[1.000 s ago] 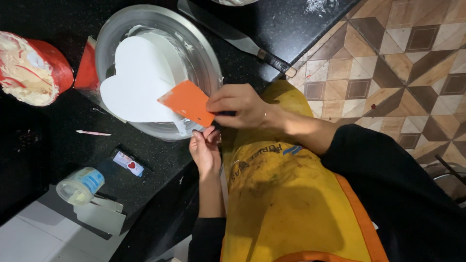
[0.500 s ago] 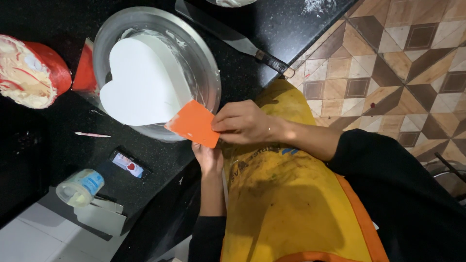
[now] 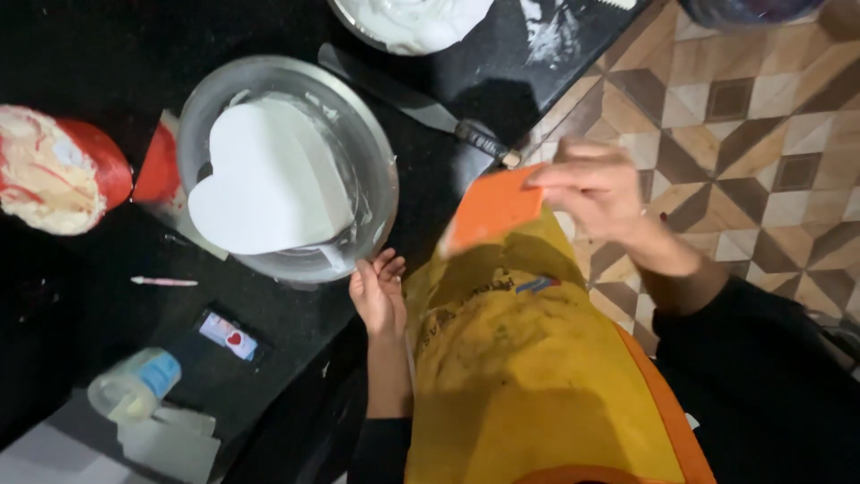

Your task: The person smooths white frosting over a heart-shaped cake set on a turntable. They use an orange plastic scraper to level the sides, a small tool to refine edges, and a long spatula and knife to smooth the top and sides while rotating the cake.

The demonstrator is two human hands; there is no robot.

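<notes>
A white heart-shaped cake [image 3: 269, 179] sits on a round silver turntable [image 3: 372, 152] on the black counter. My right hand [image 3: 600, 193] holds an orange scraper [image 3: 488, 211] away from the cake, above my yellow apron. My left hand [image 3: 378, 291] rests at the near rim of the turntable, fingers apart and touching its edge, holding nothing.
A long palette knife [image 3: 408, 99] lies behind the turntable. A bowl of white cream [image 3: 412, 22] stands at the back. A red and white piping bag [image 3: 54, 175] lies at the left. A small bottle [image 3: 134, 385], a thin pink tool [image 3: 161, 281] and a small card [image 3: 228, 336] lie on the counter. Patterned floor tiles [image 3: 752, 116] show at the right.
My right hand has lifted the orange scraper off the cake's side and carried it to the right. The left hand stays at the turntable's rim.
</notes>
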